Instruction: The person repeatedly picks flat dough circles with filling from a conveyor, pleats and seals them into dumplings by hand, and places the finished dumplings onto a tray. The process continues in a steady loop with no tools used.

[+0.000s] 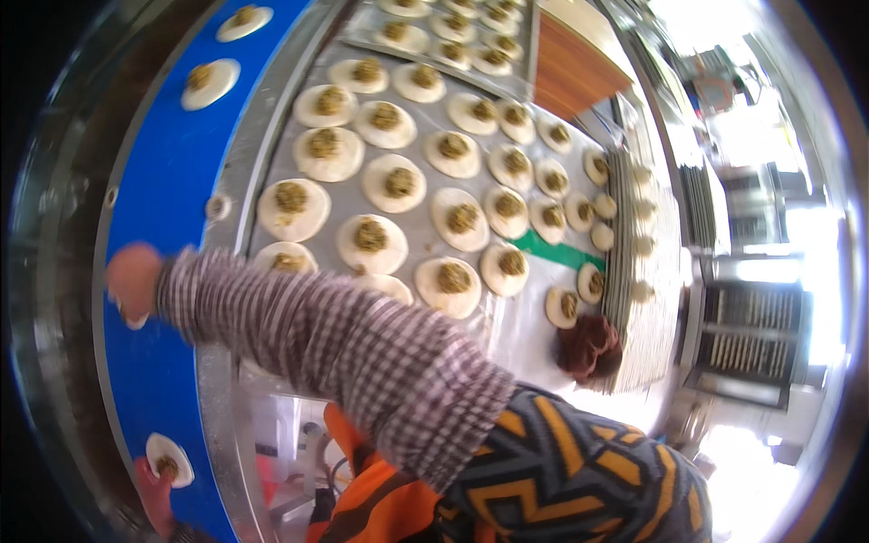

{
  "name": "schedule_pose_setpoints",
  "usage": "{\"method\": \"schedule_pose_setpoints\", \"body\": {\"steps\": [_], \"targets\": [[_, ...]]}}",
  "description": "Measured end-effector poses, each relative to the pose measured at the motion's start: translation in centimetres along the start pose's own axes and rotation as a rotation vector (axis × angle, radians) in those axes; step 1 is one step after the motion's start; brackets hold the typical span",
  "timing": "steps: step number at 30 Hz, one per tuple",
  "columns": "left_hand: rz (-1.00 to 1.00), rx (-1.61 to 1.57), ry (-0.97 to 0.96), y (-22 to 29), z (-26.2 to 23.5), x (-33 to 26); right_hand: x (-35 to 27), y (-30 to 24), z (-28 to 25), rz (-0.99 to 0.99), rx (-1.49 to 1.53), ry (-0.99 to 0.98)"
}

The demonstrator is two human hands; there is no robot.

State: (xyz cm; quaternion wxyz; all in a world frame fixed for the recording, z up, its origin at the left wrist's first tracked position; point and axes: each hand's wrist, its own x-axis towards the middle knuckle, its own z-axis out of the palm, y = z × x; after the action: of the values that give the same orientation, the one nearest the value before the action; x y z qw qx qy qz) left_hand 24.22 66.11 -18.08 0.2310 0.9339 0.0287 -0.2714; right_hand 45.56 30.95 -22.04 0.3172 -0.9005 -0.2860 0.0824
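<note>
My left hand (156, 498) is at the near end of a blue conveyor belt (163, 371), its fingers on a flat dough round (182, 460) topped with brownish-green chopped filling (167, 466). A finger and thumb appear to pinch the round at its edge and filling. Farther up the belt, my right hand (136, 279) is smeared by motion. My right arm in a checked sleeve (335, 335) reaches across to it from the right. Just below that hand, the edge of another pale dough piece (137, 320) shows. The right hand's fingers cannot be made out.
Two filled rounds (211, 84) lie at the belt's far end. Many more (398, 183) cover the metal table (534, 339) beside it. A filled tray (528, 86) lies behind. At the right are stacked trays (620, 271) and a dark brown bundle (588, 347).
</note>
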Motion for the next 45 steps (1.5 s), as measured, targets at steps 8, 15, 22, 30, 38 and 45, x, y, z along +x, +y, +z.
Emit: {"method": "schedule_pose_setpoints", "body": {"steps": [8, 15, 22, 30, 38, 45], "targets": [[-0.067, -0.674, 0.21, 0.1, 0.9, -7.0, -20.7, -5.9, -4.9, 0.086, 1.028, 0.389], [0.358, -0.737, -0.349, 26.0, 15.0, -7.9, -51.1, 0.1, -12.8, 0.626, 1.109, 0.785], [0.617, -0.398, -1.095, 46.9, 30.9, -5.2, -64.0, 6.0, -12.1, 0.708, 1.394, 1.091], [1.226, 0.134, -0.342, 48.5, 37.0, -5.1, -64.1, 8.7, -11.1, 1.186, 0.208, 0.667], [0.753, -0.78, 0.089, 39.7, 21.3, -2.9, -53.0, 5.1, -16.6, 0.783, 0.274, 0.705], [0.349, 0.024, 0.986, 22.4, 7.3, 7.4, -26.2, 4.9, -16.8, 0.173, 0.036, 0.434]]}}
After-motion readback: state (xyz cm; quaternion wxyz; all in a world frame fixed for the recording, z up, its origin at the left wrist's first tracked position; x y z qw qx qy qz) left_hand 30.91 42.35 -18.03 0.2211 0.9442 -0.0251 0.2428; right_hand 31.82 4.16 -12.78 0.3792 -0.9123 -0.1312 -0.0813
